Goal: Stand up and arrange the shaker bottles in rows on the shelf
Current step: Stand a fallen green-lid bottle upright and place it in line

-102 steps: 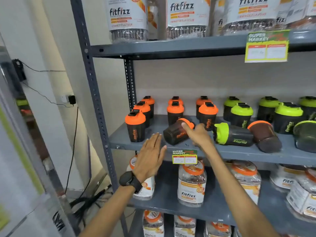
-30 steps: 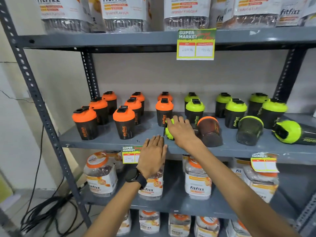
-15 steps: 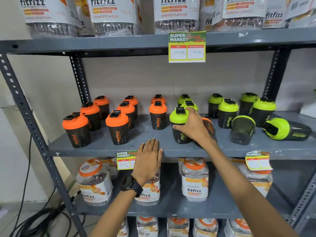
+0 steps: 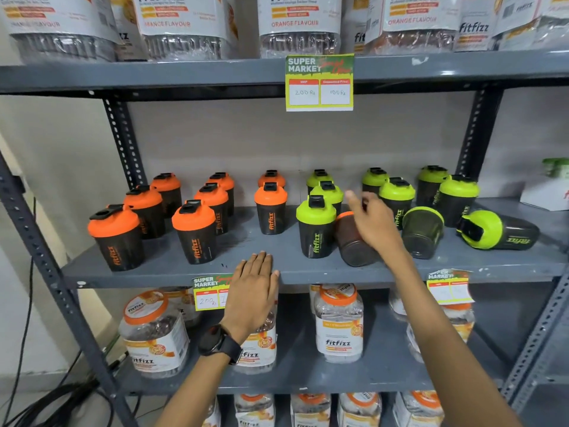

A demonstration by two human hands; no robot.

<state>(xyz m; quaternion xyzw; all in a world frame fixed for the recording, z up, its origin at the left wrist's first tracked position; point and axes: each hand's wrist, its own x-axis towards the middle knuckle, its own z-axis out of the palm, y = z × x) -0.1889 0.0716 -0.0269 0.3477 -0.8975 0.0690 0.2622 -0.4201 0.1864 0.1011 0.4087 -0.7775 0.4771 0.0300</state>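
Several orange-lidded shaker bottles (image 4: 195,231) stand in rows on the left of the grey middle shelf (image 4: 172,268). Green-lidded ones stand to the right, the front one (image 4: 315,226) upright. An orange-lidded bottle (image 4: 352,241) lies tipped with its base toward me, and my right hand (image 4: 374,223) hovers over it with fingers spread, holding nothing. Two green-lidded bottles lie on their sides: one (image 4: 421,231) right of my hand, one (image 4: 497,229) at the far right. My left hand (image 4: 254,292) rests flat on the shelf's front edge.
Fitfizz jars (image 4: 338,322) fill the shelf below and large jars (image 4: 184,23) the shelf above. Price tags (image 4: 319,83) hang from the shelf edges. Perforated uprights (image 4: 46,260) frame the rack; cables lie on the floor at the lower left.
The green-lidded bottle that lay on its side now stands upright. My right hand has let go of it and moved right, over the tipped orange-lidded bottle. My left hand stays on the shelf edge.
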